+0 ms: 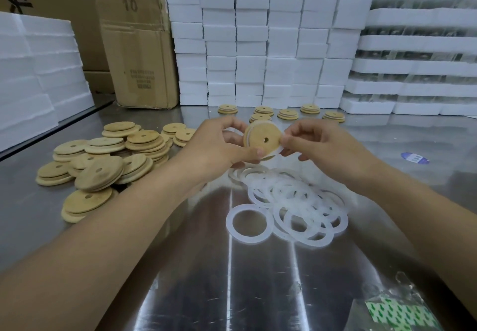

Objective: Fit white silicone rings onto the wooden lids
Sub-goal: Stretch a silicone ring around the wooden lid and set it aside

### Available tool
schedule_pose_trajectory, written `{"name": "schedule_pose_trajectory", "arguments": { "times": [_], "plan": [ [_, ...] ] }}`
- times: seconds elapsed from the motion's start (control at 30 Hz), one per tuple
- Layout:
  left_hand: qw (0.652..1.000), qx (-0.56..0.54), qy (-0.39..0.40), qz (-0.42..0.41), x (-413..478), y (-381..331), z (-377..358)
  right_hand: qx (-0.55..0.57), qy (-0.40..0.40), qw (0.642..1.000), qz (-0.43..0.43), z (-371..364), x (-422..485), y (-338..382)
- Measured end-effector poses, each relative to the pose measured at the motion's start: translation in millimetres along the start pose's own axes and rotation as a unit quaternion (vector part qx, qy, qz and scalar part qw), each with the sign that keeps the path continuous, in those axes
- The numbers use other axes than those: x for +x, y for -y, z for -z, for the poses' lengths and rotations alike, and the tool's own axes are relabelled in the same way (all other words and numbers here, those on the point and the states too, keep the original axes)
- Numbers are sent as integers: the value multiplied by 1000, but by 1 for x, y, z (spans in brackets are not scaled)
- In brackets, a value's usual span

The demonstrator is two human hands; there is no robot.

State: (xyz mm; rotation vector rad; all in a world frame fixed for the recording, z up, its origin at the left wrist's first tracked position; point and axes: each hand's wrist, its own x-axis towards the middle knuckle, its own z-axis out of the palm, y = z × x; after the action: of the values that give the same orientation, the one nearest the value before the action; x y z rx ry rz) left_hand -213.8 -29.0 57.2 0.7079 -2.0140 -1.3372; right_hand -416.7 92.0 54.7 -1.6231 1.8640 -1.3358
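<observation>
Above the steel table I hold a round wooden lid [260, 138] with a small centre hole, tilted on edge. My left hand [219, 147] grips its left rim with thumb and fingers. My right hand [317, 147] pinches a white silicone ring [276, 150] against the lid's right rim; the ring partly wraps the lid. A heap of loose white rings [291, 206] lies on the table just below my hands. A pile of bare wooden lids [103, 165] sits to the left.
Several wooden lids [281, 113] lie spread out at the back of the steel table [232, 292]. Stacked white foam blocks [258, 41] and a cardboard box [139, 54] stand behind. A plastic bag with green print [397, 312] lies front right, and a blue label [415, 157] at right.
</observation>
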Motion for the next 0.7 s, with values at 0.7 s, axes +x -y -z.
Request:
{"name": "schedule_pose_trajectory", "arguments": {
  "times": [0.7],
  "plan": [
    [999,-50,13,-8,-2,-3,-3,-74,8,995,70,-2,-3,10]
  ]
}}
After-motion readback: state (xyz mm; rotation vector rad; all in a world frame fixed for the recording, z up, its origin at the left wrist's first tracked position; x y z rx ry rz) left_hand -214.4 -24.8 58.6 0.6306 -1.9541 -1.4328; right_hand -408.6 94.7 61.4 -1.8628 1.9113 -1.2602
